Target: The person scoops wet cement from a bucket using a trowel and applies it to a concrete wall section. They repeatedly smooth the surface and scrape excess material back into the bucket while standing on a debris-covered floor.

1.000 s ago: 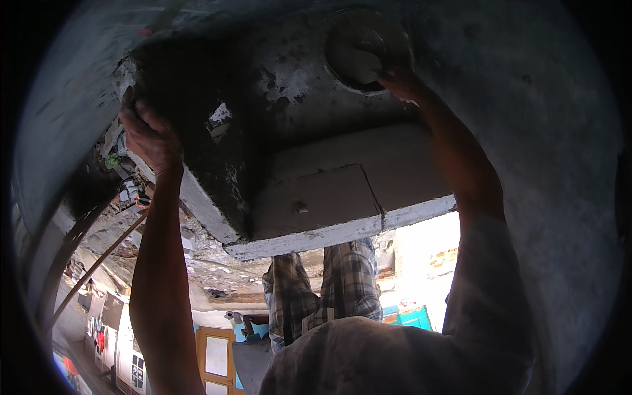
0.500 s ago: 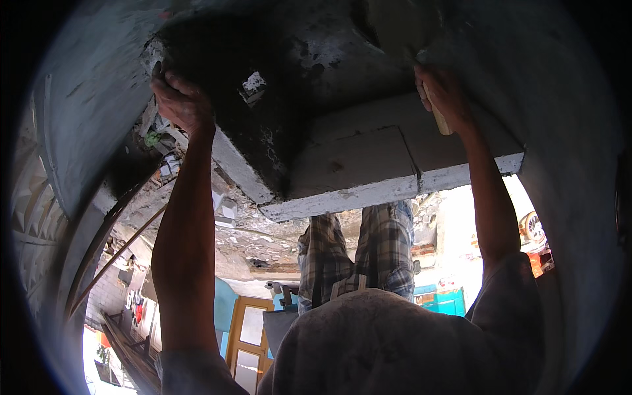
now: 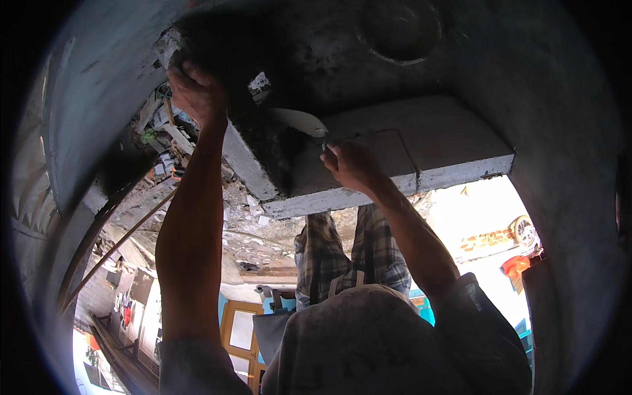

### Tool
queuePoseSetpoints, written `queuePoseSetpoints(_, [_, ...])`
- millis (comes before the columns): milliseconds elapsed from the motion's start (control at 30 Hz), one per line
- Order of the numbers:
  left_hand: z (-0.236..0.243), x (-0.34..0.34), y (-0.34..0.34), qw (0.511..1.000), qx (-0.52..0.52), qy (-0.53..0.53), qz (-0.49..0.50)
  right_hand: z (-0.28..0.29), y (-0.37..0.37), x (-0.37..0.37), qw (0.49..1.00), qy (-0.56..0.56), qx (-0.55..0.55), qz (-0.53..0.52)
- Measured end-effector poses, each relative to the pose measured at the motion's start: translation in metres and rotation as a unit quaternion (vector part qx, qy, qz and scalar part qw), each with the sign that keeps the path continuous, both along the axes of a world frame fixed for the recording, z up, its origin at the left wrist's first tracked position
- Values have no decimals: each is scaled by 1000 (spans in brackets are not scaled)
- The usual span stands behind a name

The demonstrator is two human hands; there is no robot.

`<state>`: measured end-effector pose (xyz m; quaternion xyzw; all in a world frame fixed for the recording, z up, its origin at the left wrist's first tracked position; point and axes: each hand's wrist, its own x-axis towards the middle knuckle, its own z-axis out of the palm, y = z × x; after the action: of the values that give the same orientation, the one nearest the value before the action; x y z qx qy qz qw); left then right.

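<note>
At the left edge of a dark, mortar-smeared slab [image 3: 268, 141], my left hand [image 3: 199, 94] is closed, its fingers curled around the rim. Its fingertips are partly lost in shadow. My right hand [image 3: 354, 166] is closed on a trowel; the handle is mostly hidden inside the fist. The pale trowel blade [image 3: 299, 122] points left over the dark surface, beside a small whitish patch [image 3: 259, 82]. Further away, at the top, a round dark pan [image 3: 399, 36] rests on the slab.
Grey walls [image 3: 559, 131] curve in at the right and left. A raised grey ledge [image 3: 454, 128] with a chipped white edge runs along the near side. Below lie rubble [image 3: 247, 227] and a long pole [image 3: 118, 247]. A wooden door [image 3: 240, 329] shows lower down.
My right hand has brought the trowel from beside the round pan, leftward and nearer, to the dark part of the slab. My left hand keeps its place on the edge.
</note>
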<state>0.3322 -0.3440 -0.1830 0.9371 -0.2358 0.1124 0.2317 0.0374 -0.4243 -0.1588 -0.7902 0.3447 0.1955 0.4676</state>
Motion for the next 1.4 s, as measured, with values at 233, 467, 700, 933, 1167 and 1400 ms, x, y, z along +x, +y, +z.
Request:
queuePoseSetpoints(233, [-6, 5, 5, 999, -35, -8, -30, -27, -87, -61, 980, -61, -183, 48])
queuePoseSetpoints(467, [-4, 1, 5, 999, 0, -16, -29, -151, -275, -36, 874, 129, -388, 261])
queuePoseSetpoints(700, [-2, 2, 4, 1000, 18, -8, -7, -212, -273, 15, 954, 114, -230, 158])
queuePoseSetpoints(933, [-4, 3, 4, 1000, 16, -19, -17, -155, -277, -59, 974, 124, 141, -127])
queuePoseSetpoints(1167, [-2, -3, 2, 1000, 14, -1, -9, -112, -243, -61, 955, -36, 239, -171])
queuePoseSetpoints(1400, [-8, 4, 8, 999, -3, -27, -23, -62, -179, -39, 980, -47, -167, -100])
